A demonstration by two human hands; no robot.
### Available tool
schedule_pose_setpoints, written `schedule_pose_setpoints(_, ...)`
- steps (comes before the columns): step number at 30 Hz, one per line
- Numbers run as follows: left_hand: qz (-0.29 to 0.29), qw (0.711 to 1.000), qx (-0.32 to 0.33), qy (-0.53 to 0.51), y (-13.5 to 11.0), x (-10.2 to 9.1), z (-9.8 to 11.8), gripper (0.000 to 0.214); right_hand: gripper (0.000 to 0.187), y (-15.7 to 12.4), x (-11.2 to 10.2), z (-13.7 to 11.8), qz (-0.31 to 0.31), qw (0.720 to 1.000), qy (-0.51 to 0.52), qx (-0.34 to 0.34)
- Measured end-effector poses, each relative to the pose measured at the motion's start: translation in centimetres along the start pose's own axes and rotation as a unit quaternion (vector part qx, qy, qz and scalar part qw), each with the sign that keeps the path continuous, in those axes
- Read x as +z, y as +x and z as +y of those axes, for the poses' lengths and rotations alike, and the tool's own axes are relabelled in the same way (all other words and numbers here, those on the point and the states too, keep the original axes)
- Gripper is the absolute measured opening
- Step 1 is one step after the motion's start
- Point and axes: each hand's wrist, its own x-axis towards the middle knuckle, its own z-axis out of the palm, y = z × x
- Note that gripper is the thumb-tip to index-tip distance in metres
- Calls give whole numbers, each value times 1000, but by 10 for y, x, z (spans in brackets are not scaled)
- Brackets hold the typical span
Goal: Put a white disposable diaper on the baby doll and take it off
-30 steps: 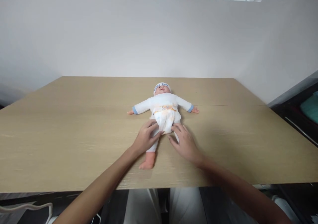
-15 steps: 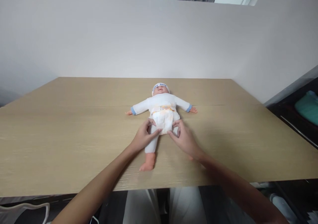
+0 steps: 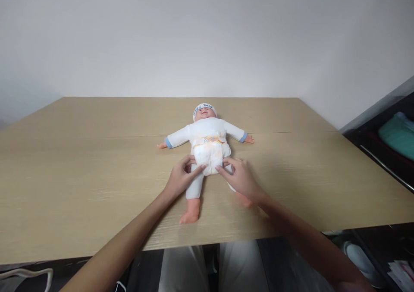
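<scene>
Now the diaper (image 3: 210, 156) lies broader and squarer between your hands than a second ago, when its lower front was gathered into a narrower wedge; judging by that, your work along its leg edges has made headway, though a crease runs down the middle. Your right hand (image 3: 242, 177), looser then, has its thumb and forefinger drawn close together at the diaper's near edge. Your left hand (image 3: 181, 175) sets its thumb on the opposite side, fingers curled beside it with a gap between. Whether either hand truly nips the material, you can't tell from this view. The doll (image 3: 207, 128) lies on its back just beyond both hands, arms spread wide, the diaper over its hips. One foot (image 3: 190, 212) rests on your side of the left hand; the other foot (image 3: 244, 199) shows partly, just below the right. Your forearms cross the near edge of the table (image 3: 97, 167), so backward travel looks limited. Sideways, tabletop stretches generously outward from each hand, giving your elbows room, while ahead it runs past the doll's head to the wall (image 3: 194, 42).
</scene>
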Motion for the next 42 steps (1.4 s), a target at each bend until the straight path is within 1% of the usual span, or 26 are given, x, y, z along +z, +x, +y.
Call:
schedule_pose_setpoints(2, -16, 1000, 0, -9, 2, -2, 1, 40, 26, -1, 3, 2, -5, 999, -26, -19)
schedule_pose_setpoints(3, -22, 999, -10, -26, 4, -4, 0, 42, 26, -1, 3, 3, -5, 999, -31, -21)
schedule_pose_setpoints(5, -31, 996, -41, -71, 8, -5, -3, 45, 23, -1, 4, 6, -4, 1000, -24, -13)
schedule_pose_setpoints(8, -23, 989, -74, -128, 13, -6, -9, 48, 16, -2, 3, 8, 9, 999, -32, -9)
schedule_pose_setpoints(11, -17, 984, -79, -156, 16, -4, -13, 50, 12, -4, 4, 7, 30, 997, -61, -38)
schedule_pose_setpoints(14, -9, 985, -71, -156, 17, -3, -12, 49, 10, -6, 5, 8, 68, 994, -66, -63)
schedule_pose_setpoints(16, 1, 988, -64, -143, 17, -4, -10, 50, 10, -6, 6, 10, 80, 993, -56, -68)
schedule_pose_setpoints(19, 10, 992, -44, -118, 18, -5, -7, 51, 10, -3, 5, 13, 58, 995, -30, -74)
schedule_pose_setpoints(21, 20, 995, -30, -98, 17, -7, -6, 49, 11, -2, 5, 14, 61, 992, -54, -91)
schedule_pose_setpoints(23, 40, 997, -8, -65, 14, -8, -5, 46, 16, -1, 5, 15, 82, 985, -104, -114)
schedule_pose_setpoints(25, 71, 997, 19, -18, 8, -9, -5, 43, 21, 0, 4, 20, 108, 977, -131, -131)
schedule_pose_setpoints(28, 109, 990, 60, 60, -1, -10, -6, 39, 24, 6, 3, 36, 154, 971, -118, -138)
schedule_pose_setpoints(31, 132, 978, 106, 125, -1, -13, -11, 38, 22, 20, 0, 61, 181, 968, -130, -118)
schedule_pose_setpoints(33, 169, 962, 141, 160, 8, -19, -18, 36, 25, 35, -2, 76, 175, 966, -164, -99)
schedule_pose_setpoints(35, 205, 941, 180, 202, 24, -26, -25, 33, 35, 52, -4, 88, 159, 963, -201, -79)
schedule_pose_setpoints(36, 211, 929, 198, 231, 33, -31, -29, 35, 42, 62, -5, 93, 150, 962, -217, -73)
schedule_pose_setpoints(37, 206, 918, 213, 263, 44, -36, -32, 40, 48, 72, -5, 96, 141, 960, -229, -72)
schedule_pose_setpoints(39, 177, 902, 226, 323, 66, -45, -38, 50, 58, 91, -5, 102, 131, 957, -245, -83)
schedule_pose_setpoints(42, 130, 896, 193, 378, 96, -57, -46, 58, 61, 114, -2, 110, 127, 953, -259, -96)
